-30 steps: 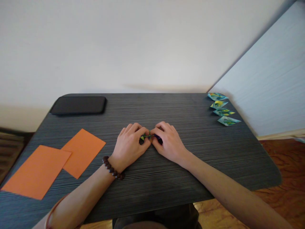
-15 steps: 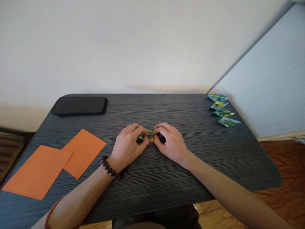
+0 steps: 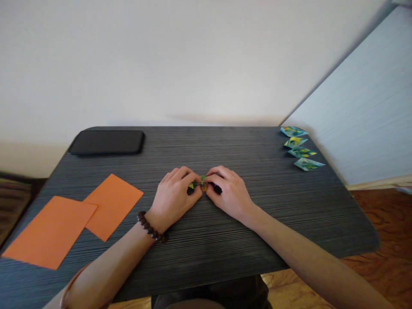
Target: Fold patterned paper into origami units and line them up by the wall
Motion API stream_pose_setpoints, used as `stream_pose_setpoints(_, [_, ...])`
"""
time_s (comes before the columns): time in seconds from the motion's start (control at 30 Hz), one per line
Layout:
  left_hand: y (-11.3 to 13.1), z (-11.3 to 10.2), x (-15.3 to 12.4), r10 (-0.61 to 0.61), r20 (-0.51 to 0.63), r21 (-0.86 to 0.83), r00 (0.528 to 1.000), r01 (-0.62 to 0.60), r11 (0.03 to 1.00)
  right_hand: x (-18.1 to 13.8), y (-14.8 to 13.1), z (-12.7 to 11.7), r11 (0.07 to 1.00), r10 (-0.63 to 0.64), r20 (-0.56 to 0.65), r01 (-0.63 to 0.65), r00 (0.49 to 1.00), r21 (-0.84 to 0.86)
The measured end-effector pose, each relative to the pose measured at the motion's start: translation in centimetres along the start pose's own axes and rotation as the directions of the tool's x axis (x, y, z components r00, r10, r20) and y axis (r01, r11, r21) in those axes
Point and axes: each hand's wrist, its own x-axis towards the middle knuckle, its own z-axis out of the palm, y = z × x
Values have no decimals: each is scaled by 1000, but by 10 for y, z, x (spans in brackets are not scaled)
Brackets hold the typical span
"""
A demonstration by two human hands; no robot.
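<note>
Between my hands, just above or on the dark table [image 3: 206, 244], is a small piece of folded patterned paper [image 3: 204, 187] in green and yellow. My left hand [image 3: 177, 189] pinches its left part between thumb and fingers, and my right hand [image 3: 228, 188] pinches its right part the same way. Most of the paper is hidden behind the fingers, so its full shape cannot be made out. A brown beaded bracelet [image 3: 150, 227] circles my left wrist.
Two overlapping orange paper sheets, the nearer one [image 3: 49, 231] and the farther one [image 3: 114, 206], lie at left. A black phone [image 3: 107, 142] rests at the back left. Several folded patterned paper pieces [image 3: 301, 152] line the back right edge. A wall [image 3: 193, 60] rises behind.
The fingertips have drawn slightly closer together, and less of the folded paper shows between them. Both hands keep their hold. Nothing else on the table has moved.
</note>
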Motion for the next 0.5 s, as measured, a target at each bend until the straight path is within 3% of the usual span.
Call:
stream_pose_setpoints(0.13, [-14,-9,2,68,60,-168,996,-57,984,2,7,-5,994,-7,28,4,1000,109])
stream_pose_setpoints(0.3, [-36,-19,4,-4,178,-313,984,61,948,3,14,-10,981,-1,28,-4,1000,191])
stream_pose_setpoints(0.5, [-37,-20,3,-12,92,-340,996,43,939,6,29,-24,961,-75,134,36,988,275])
